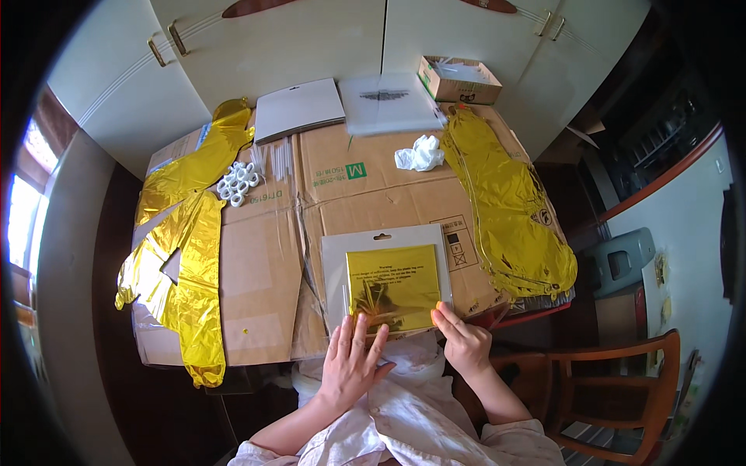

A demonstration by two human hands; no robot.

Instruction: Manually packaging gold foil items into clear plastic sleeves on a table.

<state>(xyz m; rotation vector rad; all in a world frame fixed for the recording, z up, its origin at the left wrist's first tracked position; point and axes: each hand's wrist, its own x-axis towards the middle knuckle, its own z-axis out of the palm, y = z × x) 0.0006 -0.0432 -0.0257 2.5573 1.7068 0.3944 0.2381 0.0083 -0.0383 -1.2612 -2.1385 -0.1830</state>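
Observation:
A flat packet [392, 268] holds folded shiny gold foil, with dark print on its clear front. It lies on a white card [336, 264] with a hanging slot, at the table's near edge. My left hand [356, 365] rests fingers-out, palm down, on the packet's lower left edge. Closed at the packet's lower right corner, my right hand [466, 342] pinches its edge between thumb and forefinger. A thin clear straw-like strip [346, 299] shows along the packet's left side.
Flattened cardboard [256, 248] covers the table. Gold foil balloons [194, 248] lie left, with more balloons [505, 210] right. White rings [238, 183], clear straws [281, 159], crumpled white plastic [420, 154], stacked cards [299, 110], clear bags [392, 105] and a carton [460, 80] lie beyond. A wooden chair [614, 380] stands right.

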